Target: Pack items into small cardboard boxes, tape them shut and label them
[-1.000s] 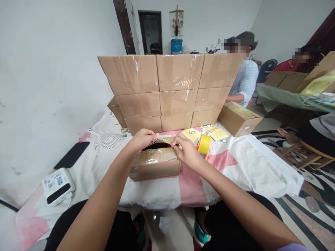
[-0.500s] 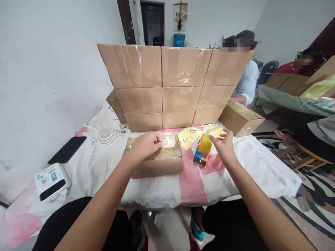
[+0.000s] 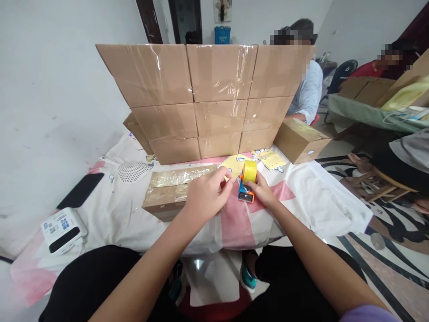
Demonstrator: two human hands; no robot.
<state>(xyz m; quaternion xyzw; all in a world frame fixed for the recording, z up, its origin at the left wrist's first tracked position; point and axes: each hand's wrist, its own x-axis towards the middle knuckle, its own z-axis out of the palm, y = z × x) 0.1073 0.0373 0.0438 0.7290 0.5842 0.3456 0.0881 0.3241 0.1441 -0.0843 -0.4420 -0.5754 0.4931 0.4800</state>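
Note:
A flat cardboard box (image 3: 167, 190) with clear tape across its top lies on the cloth-covered table (image 3: 321, 205) in front of me. My right hand (image 3: 263, 192) grips an orange-and-blue tape dispenser (image 3: 247, 181) carrying a yellow roll, just right of the box. My left hand (image 3: 206, 197) hovers over the box's right end, fingers pinched toward the dispenser; whether it holds the tape end is not clear.
A wall of stacked, taped cardboard boxes (image 3: 208, 98) stands at the back of the table, with one more box (image 3: 301, 141) to its right. Yellow label sheets (image 3: 273, 159) lie nearby. A white label printer (image 3: 62, 228) and a black phone (image 3: 80, 190) sit left. Two people sit behind.
My right hand has picked up the tape dispenser and brought it left toward the box. My left hand slid from the box top to its right end. The box flaps are now closed.

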